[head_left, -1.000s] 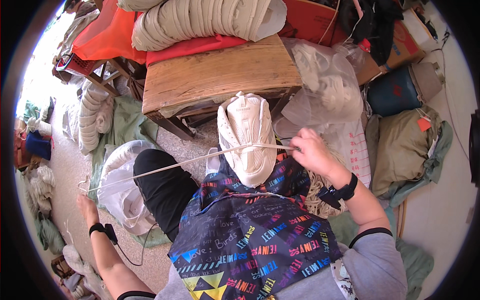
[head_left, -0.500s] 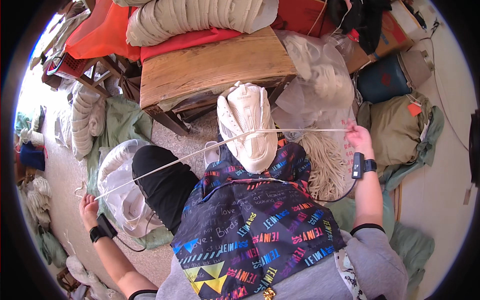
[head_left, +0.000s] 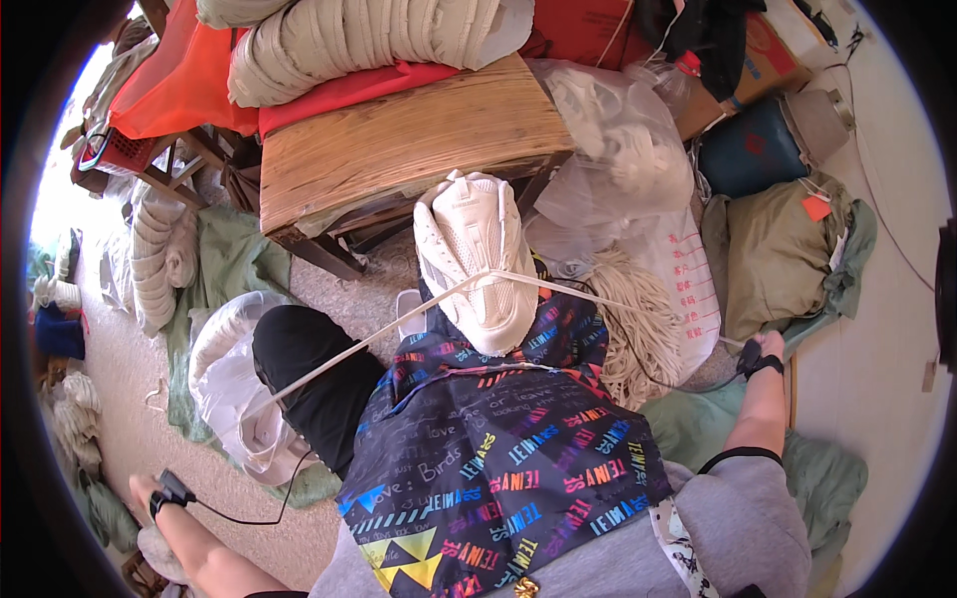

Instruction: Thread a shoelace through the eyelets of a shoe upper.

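A cream sneaker (head_left: 477,234) rests between my knees, toe toward me, on a dark printed apron (head_left: 498,439). A pale shoelace (head_left: 364,339) comes out of its lacing area and spreads to both sides. Its right length runs taut to my right hand (head_left: 766,349), which is closed on it. Toward my left hand (head_left: 146,486), low at the left, the other length stretches in a straight line; it fades against a white plastic bag. That hand is closed, its fingers partly turned from view. Both wrists wear a dark strap with a small cabled box.
A wooden bench (head_left: 409,140) stands ahead, bearing a stack of cream shoe parts (head_left: 349,50). Right of the shoe lies a bundle of loose laces (head_left: 633,319), beside a clear bag of pale shoes (head_left: 623,149). An olive sack (head_left: 778,259) sits farther right. The white plastic bag (head_left: 234,369) is at left.
Both hands have moved outward and down toward me, drawing the shoelace into a wider, lower V. The lace's side lengths now slope down from the shoe. The view has shifted slightly.
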{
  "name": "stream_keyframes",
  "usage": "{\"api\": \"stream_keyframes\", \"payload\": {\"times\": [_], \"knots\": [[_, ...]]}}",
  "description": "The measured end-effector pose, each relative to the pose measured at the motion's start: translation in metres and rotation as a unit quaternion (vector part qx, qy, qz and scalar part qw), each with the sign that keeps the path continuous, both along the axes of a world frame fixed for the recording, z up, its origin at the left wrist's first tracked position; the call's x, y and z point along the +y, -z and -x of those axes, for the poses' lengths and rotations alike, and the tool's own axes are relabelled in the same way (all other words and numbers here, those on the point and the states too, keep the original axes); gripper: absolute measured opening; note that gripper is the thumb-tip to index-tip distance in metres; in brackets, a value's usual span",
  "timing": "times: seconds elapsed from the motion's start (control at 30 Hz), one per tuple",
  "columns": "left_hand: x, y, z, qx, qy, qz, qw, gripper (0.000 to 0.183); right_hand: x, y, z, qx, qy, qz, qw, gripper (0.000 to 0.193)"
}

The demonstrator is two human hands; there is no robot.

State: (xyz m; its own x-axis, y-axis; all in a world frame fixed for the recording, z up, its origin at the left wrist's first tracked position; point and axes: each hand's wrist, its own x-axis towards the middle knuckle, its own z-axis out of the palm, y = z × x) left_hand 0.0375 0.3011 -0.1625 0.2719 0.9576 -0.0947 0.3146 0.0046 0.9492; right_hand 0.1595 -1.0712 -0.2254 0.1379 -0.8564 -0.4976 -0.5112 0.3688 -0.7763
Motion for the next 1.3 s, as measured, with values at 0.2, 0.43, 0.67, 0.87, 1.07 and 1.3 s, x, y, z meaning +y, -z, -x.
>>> {"api": "stream_keyframes", "payload": {"times": [0.2,0.43,0.67,0.87,1.07,1.3], "knots": [[-0.041,0.073,-0.085,-0.057,0.105,0.18,0.976,0.037,0.015,0.062,-0.088,0.306,-0.469,0.379,0.737,0.02],[-0.447,-0.057,-0.236,-0.04,0.536,0.17,0.826,0.03,0.382,-0.041,-0.186,0.004,-0.69,0.272,0.671,0.046],[-0.541,-0.01,-0.24,-0.071,0.583,0.215,0.78,0.012,0.507,-0.125,-0.177,-0.166,-0.766,-0.05,0.619,0.046],[-0.556,-0.014,-0.239,-0.07,0.57,0.258,0.777,0.006,0.447,-0.106,-0.196,-0.165,-0.605,-0.117,0.77,0.03],[-0.559,-0.012,-0.24,-0.05,0.577,0.255,0.774,0.008,0.297,-0.073,-0.207,-0.17,-0.364,-0.212,0.891,0.037],[-0.559,-0.018,-0.243,-0.028,0.604,0.22,0.765,0.007,0.244,-0.051,-0.182,-0.194,-0.259,-0.219,0.92,0.021]]}}
